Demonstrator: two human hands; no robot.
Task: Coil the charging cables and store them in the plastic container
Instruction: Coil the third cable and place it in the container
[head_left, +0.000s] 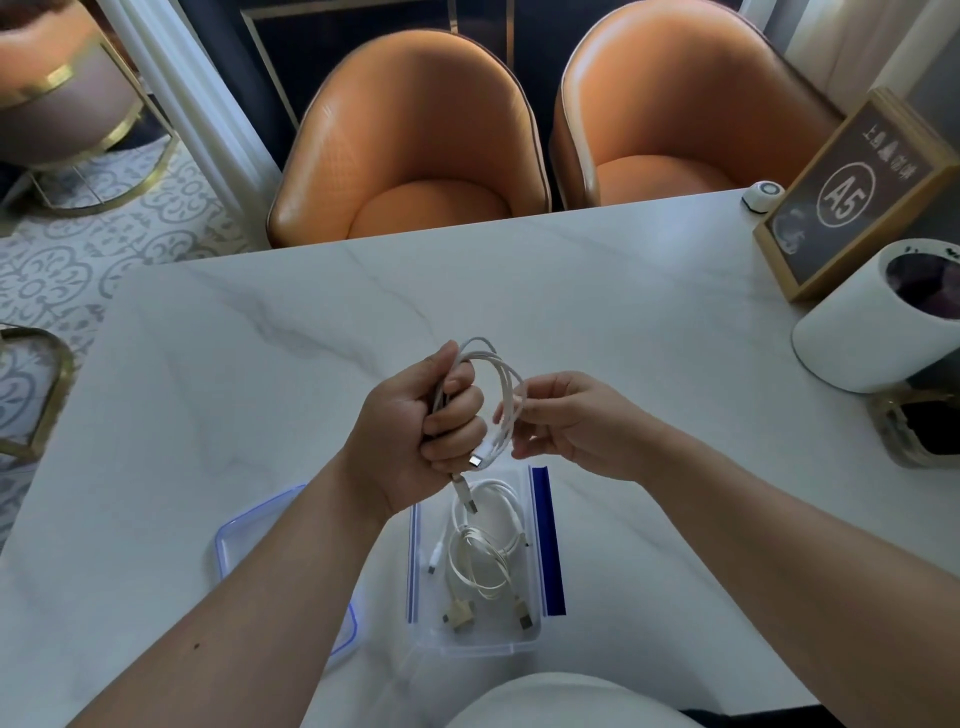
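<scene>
White marble-look table (597, 291) with faint grey veins, clear plastic container (530, 636) near the front edge (white cables coiled inside), blue-rimmed lid (234, 525) just left, white cylinder (852, 332), framed sign (852, 197), small white puck (762, 196) at right

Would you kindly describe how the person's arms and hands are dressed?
Both forearms are bare as far as the frame shows, with no sleeves visible. The left hand and right hand wear no gloves, rings or watch; a small dark mark sits on the left forearm.
</scene>
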